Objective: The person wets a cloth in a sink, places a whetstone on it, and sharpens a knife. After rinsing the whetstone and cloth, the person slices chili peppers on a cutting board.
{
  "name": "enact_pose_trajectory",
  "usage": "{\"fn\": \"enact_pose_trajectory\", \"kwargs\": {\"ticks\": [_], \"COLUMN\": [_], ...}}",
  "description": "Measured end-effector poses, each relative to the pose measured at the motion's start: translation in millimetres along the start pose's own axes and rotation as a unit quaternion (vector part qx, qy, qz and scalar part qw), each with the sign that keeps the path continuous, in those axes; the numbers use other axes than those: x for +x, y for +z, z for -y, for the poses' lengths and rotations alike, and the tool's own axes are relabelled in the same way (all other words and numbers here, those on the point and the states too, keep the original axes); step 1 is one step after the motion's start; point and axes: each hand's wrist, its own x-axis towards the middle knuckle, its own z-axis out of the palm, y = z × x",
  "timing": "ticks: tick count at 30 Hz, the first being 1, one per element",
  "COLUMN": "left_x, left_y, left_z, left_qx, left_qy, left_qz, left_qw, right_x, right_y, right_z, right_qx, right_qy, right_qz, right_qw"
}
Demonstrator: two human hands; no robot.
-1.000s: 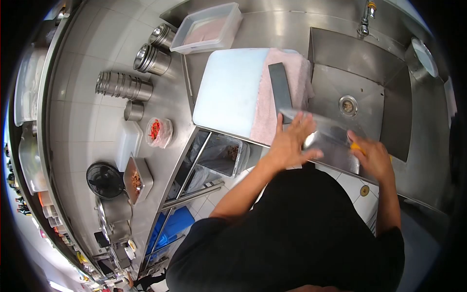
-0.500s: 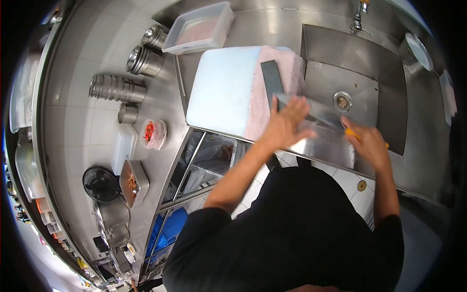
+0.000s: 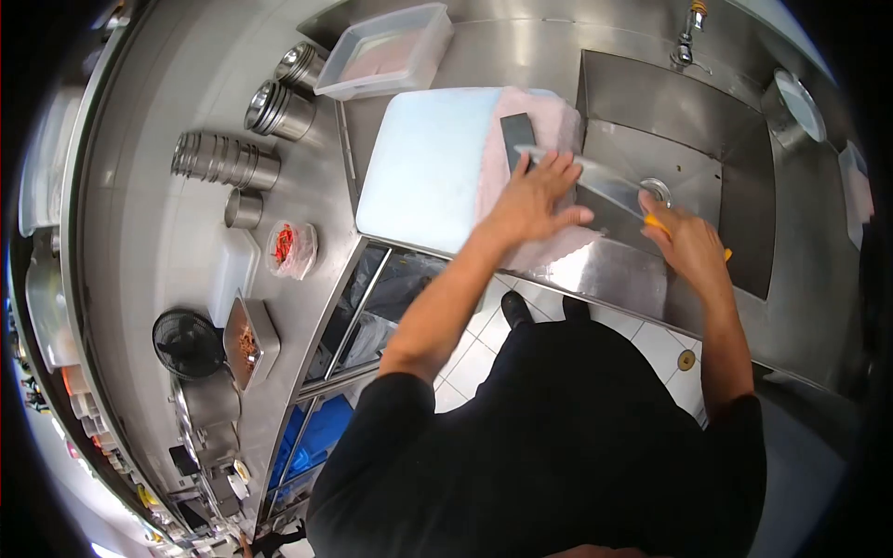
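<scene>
In my right hand is the orange handle of a knife, with my fingers closed round it. Its long blade reaches left across the sink's corner, the tip lying over a dark grey sharpening stone. My left hand rests with fingers stretched out against the blade near its tip. Part of the stone is hidden beneath that hand and the blade. Under the stone lies a pinkish cloth, draped over the right side of a thick white cutting board.
To the right is a steel sink with a tap. A clear plastic tub stands behind the board. Along the left counter are steel cups, a bag of red chillies, a tray of brown food and a black fan.
Both hands and the knife have shifted away from my body, so the blade lies farther up the stone. My left hand also went slightly left.
</scene>
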Motion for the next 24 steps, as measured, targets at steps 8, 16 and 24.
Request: {"fn": "enact_pose_trajectory", "kwargs": {"ticks": [8, 16, 24], "left_x": [-41.8, -44.4, -21.6], "left_y": [-82.9, -49.8, 1.7], "left_z": [7.0, 47.0, 21.9], "left_qx": [-0.266, -0.218, 0.083], "left_qy": [-0.09, -0.206, -0.113], "left_qz": [-0.312, -0.264, -0.066], "left_qw": [0.907, 0.917, 0.988], "right_x": [-32.0, 6.8, 2.4], "right_y": [-46.1, 27.1, 30.8], "right_z": [16.3, 45.2, 39.4], "right_qx": [0.181, 0.312, 0.32], "right_qy": [0.018, 0.192, 0.217], "right_qz": [-0.049, 0.185, 0.249], "right_qw": [0.982, 0.912, 0.888]}}
